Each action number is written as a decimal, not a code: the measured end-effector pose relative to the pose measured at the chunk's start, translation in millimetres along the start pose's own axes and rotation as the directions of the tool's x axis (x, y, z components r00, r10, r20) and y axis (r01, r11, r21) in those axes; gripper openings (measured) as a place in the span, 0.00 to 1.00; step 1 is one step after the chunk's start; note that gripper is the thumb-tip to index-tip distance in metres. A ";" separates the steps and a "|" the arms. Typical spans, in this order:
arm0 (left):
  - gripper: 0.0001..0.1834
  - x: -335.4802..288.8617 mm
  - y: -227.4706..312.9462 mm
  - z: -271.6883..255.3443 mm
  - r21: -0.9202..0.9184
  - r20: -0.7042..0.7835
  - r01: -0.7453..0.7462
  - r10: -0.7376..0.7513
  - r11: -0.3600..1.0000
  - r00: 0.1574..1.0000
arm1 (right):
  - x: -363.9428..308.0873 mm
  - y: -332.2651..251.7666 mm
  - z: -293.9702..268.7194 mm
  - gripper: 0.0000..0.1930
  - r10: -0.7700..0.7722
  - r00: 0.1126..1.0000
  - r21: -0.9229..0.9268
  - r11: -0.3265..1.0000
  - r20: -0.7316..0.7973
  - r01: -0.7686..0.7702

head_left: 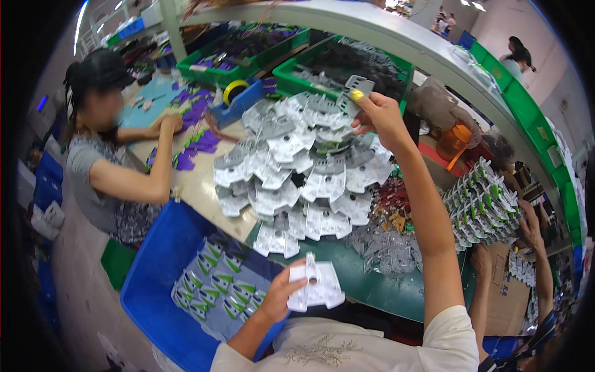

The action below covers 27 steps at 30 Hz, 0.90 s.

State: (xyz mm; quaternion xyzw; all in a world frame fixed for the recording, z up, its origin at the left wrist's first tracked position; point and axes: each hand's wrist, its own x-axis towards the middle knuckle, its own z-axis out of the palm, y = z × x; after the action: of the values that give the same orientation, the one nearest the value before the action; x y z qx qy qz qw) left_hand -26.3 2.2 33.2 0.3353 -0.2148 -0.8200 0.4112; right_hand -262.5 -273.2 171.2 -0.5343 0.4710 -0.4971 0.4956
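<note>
My left hand (278, 294) is closed on a white plastic housing (323, 286) with a dark round hole, held low in front of my body. Farther off, my raised right hand (383, 119) pinches a small grey slotted plastic part (360, 83). One of its fingertips wears a yellow cover (356, 95). Just left of and below that hand is a large heap of white and grey plastic housings (279, 146). Behind it, a green crate (401, 68) holds many grey parts.
Left of me is a blue bin (152, 273) holding green-and-white parts (223, 279). Clear plastic pieces (393, 248) and red wires (393, 198) lie right of the heap. One co-worker (118, 149) handles purple parts at left; another person's hands (530, 226) grip stacked parts at right. A shelf (372, 22) spans overhead.
</note>
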 end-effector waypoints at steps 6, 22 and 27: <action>0.24 33.8 18.5 7.2 0.032 -0.073 -0.218 0.220 0.975 0.973 | -126.9 6.2 56.1 0.16 -0.225 0.968 -0.106 0.971 -0.107 0.214; 0.22 34.0 1.8 10.7 0.493 -0.005 -0.573 0.662 0.654 0.750 | -205.9 60.3 67.2 0.05 -0.249 0.954 -0.460 0.836 0.166 0.298; 0.23 31.2 7.3 19.6 0.617 0.051 -0.616 0.757 0.489 0.652 | -205.1 61.2 68.1 0.06 -0.099 0.988 -0.426 0.894 0.117 0.140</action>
State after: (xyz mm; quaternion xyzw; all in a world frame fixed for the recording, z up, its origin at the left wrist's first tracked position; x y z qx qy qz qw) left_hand -50.3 -25.9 39.5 0.4205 -0.5231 -0.4322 0.6023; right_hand -207.9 -68.7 96.0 -0.6813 0.5127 -0.3843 0.3541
